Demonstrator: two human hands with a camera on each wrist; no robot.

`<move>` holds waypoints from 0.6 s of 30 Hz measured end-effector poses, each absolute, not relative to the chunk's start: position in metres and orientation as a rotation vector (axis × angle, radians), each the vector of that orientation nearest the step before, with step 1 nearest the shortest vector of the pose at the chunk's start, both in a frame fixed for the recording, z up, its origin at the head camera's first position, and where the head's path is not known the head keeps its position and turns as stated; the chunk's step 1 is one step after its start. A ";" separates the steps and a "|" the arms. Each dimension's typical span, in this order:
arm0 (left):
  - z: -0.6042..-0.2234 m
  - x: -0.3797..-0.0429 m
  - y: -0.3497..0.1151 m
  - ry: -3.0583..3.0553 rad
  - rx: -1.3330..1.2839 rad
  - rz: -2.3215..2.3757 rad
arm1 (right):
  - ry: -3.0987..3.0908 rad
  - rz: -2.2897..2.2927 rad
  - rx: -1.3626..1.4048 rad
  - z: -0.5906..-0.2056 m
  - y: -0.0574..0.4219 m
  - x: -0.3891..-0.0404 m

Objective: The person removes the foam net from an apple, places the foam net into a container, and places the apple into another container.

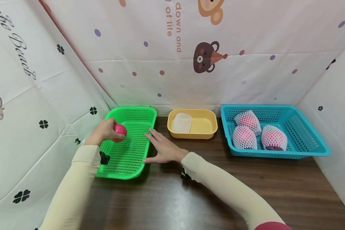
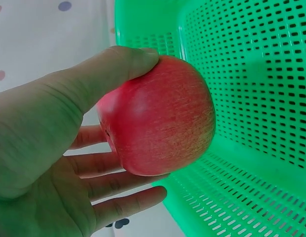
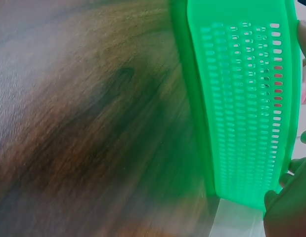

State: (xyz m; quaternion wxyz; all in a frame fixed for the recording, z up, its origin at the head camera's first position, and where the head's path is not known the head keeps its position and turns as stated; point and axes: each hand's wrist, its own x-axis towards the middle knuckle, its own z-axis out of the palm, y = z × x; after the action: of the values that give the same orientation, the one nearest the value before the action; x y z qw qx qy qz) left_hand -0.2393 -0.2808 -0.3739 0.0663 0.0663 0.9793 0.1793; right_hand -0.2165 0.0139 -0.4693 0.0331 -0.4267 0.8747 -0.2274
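My left hand (image 1: 104, 131) holds a red apple (image 2: 162, 116) over the green basket (image 1: 127, 175), its thumb on top and fingers beneath. In the left wrist view the apple's skin is bare, red with a yellowish streaked patch. No other fruit shows in the green basket. My right hand (image 1: 165, 148) is spread at the basket's right rim, fingertips right at the edge and nothing held. The right wrist view shows the basket's slotted side wall (image 3: 241, 108) with the right fingers at its rim.
A small yellow tray (image 1: 205, 135) with a white foam net (image 1: 182, 123) stands in the middle. To the right, a blue basket (image 1: 304, 137) contains three round fruits in foam nets (image 1: 244, 137). Printed cloth walls (image 1: 172, 83) enclose the dark wooden table (image 1: 166, 204).
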 end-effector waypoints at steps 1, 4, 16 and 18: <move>-0.374 -0.240 -0.281 2.951 0.199 0.535 | 2.686 -0.707 -1.309 -0.469 0.014 -0.216; -0.374 -0.243 -0.282 2.945 0.185 0.520 | 2.671 -0.717 -1.294 -0.468 0.014 -0.216; -0.385 -0.253 -0.281 2.875 0.138 0.401 | 2.669 -0.562 -1.229 -0.457 0.014 -0.215; -0.387 -0.254 -0.280 2.864 0.135 0.379 | 2.666 -0.552 -1.215 -0.456 0.014 -0.214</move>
State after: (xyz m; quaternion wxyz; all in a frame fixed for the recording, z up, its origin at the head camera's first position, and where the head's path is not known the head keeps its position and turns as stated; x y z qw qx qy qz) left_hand -0.2536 -0.2799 -0.3874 0.1244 0.0464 0.9826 0.1300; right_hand -0.2141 0.0144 -0.4558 0.0801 -0.4062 0.8914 -0.1846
